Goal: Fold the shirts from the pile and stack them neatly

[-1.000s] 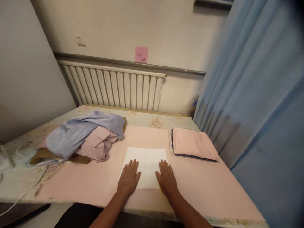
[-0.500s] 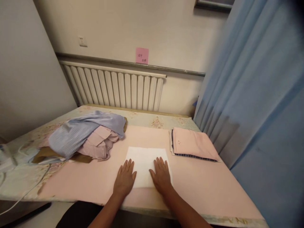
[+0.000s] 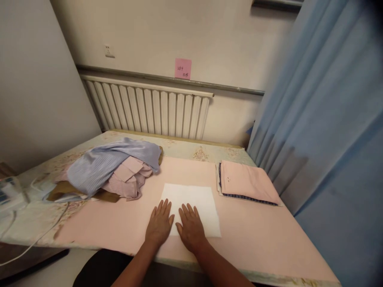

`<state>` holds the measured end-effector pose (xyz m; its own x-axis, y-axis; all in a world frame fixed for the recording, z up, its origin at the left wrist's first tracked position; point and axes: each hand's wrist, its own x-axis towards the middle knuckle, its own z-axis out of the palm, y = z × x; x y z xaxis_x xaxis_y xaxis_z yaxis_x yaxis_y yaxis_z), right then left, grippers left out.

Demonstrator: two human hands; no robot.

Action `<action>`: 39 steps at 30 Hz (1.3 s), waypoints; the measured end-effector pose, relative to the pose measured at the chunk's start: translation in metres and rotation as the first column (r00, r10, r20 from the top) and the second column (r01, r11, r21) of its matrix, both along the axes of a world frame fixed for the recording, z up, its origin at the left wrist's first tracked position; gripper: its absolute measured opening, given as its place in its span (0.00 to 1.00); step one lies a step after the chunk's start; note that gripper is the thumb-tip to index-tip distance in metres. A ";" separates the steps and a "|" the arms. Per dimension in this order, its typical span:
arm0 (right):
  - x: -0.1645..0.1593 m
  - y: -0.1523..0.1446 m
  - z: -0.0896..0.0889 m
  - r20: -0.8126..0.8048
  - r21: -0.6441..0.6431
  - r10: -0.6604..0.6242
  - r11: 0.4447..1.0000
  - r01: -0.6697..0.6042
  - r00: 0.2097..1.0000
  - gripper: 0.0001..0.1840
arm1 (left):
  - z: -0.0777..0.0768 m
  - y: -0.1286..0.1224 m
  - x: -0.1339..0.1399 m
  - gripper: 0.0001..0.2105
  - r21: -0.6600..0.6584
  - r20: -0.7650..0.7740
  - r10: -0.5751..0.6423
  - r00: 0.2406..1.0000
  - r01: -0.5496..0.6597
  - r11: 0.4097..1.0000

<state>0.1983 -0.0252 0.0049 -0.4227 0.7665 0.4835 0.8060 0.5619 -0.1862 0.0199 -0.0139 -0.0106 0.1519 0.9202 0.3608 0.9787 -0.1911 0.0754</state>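
Note:
A white folded cloth or sheet (image 3: 191, 195) lies flat on the pink cover (image 3: 254, 239) in front of me; its exact kind I cannot tell. My left hand (image 3: 160, 223) rests palm down on its near left edge, fingers stretched out. Close beside it, my right hand (image 3: 190, 228) lies flat on the white piece near its middle, fingers slightly spread. The two thumbs almost meet. Neither hand grips anything.
At the left sits a loose heap of clothes, with a blue ribbed garment (image 3: 110, 161) over a pink one (image 3: 130, 177). A folded pink cloth stack (image 3: 248, 181) lies right. Behind are a radiator (image 3: 155, 107) and wall; a blue curtain (image 3: 314, 119) hangs right. A white cable (image 3: 38, 239) trails left.
My right hand has slid left across the white piece, from its right edge toward my left hand. My left hand stays at the left edge. The view has shifted slightly.

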 end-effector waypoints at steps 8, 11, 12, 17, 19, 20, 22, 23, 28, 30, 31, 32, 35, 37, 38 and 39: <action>0.031 0.000 -0.002 0.050 -0.037 -0.115 0.992 0.117 0.992 0.27 | 0.000 -0.001 0.000 0.25 0.015 0.002 -0.002 1.000 0.002 1.000; 0.045 -0.001 -0.001 0.062 -0.059 -0.152 0.986 0.155 0.986 0.27 | 0.000 -0.001 0.000 0.25 0.013 0.001 -0.003 1.000 0.003 1.000; 0.050 -0.002 -0.001 0.064 -0.064 -0.162 0.984 0.166 0.985 0.27 | 0.000 -0.001 0.000 0.25 0.012 0.003 -0.004 1.000 0.004 1.000; 0.070 -0.005 -0.005 0.084 -0.063 -0.199 0.977 0.205 0.976 0.26 | 0.002 -0.001 0.001 0.24 0.010 0.008 0.001 1.000 -0.001 1.000; 0.078 -0.006 -0.009 0.099 -0.062 -0.212 0.974 0.219 0.972 0.26 | 0.003 -0.002 0.001 0.25 0.004 0.003 0.004 1.000 -0.004 1.000; 0.081 -0.006 -0.011 0.110 -0.065 -0.215 0.973 0.223 0.971 0.26 | 0.004 -0.002 0.001 0.25 -0.001 0.000 0.004 1.000 -0.004 1.000; 0.085 -0.005 -0.014 0.131 -0.082 -0.227 0.968 0.239 0.965 0.27 | 0.004 -0.002 0.001 0.25 -0.005 -0.004 0.006 1.000 -0.006 1.000; 0.085 -0.004 -0.014 0.139 -0.094 -0.239 0.963 0.253 0.961 0.27 | 0.004 -0.002 0.001 0.25 -0.002 -0.003 0.006 1.000 -0.006 1.000; 0.053 -0.002 0.000 0.066 -0.085 -0.219 0.971 0.224 0.974 0.27 | 0.001 -0.001 0.000 0.24 0.034 0.005 -0.002 1.000 0.001 0.999; 0.031 -0.001 0.007 0.037 -0.060 -0.094 0.994 0.096 0.995 0.27 | 0.000 -0.001 0.000 0.24 0.028 0.002 -0.001 1.000 0.001 1.000; 0.022 0.000 0.008 0.034 -0.053 -0.022 0.998 0.024 0.999 0.27 | 0.000 -0.001 0.000 0.25 0.021 0.001 -0.001 1.000 0.001 1.000; 0.013 0.001 0.009 0.037 -0.050 0.042 0.998 -0.040 0.998 0.27 | 0.000 -0.001 0.000 0.25 0.015 0.002 -0.001 1.000 0.001 1.000; 0.001 0.014 0.005 0.058 -0.042 0.129 0.991 -0.127 0.990 0.29 | -0.001 -0.001 -0.001 0.25 0.013 0.009 -0.004 1.000 0.004 1.000; 0.001 0.028 0.001 0.058 -0.040 0.105 0.994 -0.103 0.993 0.29 | -0.001 -0.001 -0.001 0.24 0.023 0.011 -0.005 1.000 0.004 1.000; 0.003 0.035 -0.001 0.056 -0.044 0.083 0.996 -0.080 0.995 0.29 | -0.001 -0.001 -0.001 0.24 0.028 0.010 -0.005 1.000 0.005 1.000; 0.005 0.043 -0.002 0.056 -0.053 0.061 0.997 -0.058 0.997 0.29 | -0.001 -0.002 -0.002 0.24 0.032 0.008 -0.005 1.000 0.005 0.999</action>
